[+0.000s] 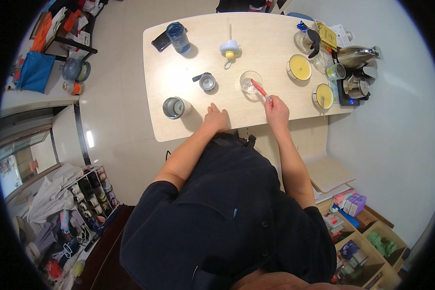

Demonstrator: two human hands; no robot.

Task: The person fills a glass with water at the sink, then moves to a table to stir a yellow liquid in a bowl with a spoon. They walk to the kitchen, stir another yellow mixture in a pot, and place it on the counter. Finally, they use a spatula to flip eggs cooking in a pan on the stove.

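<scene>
My right hand (277, 111) grips one end of a slim red stick with pale print (261, 90), perhaps a sachet. Its far end is over a clear glass cup (247, 87), and I cannot tell whether it touches the glass. On the table's near edge rests my left hand (216, 117), fingers spread and holding nothing. To its left stands an uncovered, pale steel-lined tumbler (176, 108). A grey lid with a dark strap (207, 82) lies just beyond that hand. Farther off is a pale blue and yellow lid with a straw (230, 49).
A blue bottle (178, 37) stands beside a dark phone (162, 42) at far left. Two cups of yellow contents (299, 67) (323, 95), the nearer with a spoon, stand at right. Behind them are a glass pot (303, 41), a steel kettle (355, 57) and an appliance with a lit display (349, 100).
</scene>
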